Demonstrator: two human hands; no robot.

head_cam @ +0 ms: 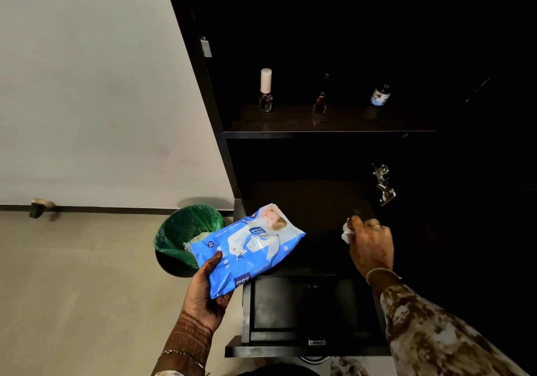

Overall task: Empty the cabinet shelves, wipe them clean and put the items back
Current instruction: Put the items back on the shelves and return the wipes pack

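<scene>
The lower shelf (313, 207) of the dark cabinet is where the right hand (370, 245) pinches a white wipe (345, 232), at its right part, seemingly to scrub it. The left hand (203, 291) grips the blue wipes pack (247, 247) at the shelf's near left, likely ready for a fresh sheet. Three small bottles (320, 96) stand on the upper shelf (328, 127). A green-lined bin (186, 236) sits left, handy for used wipes.

A home room: dark cabinet (328, 131) with nail polish bottles (266, 90), lined waste bin (186, 239) by the wall
</scene>
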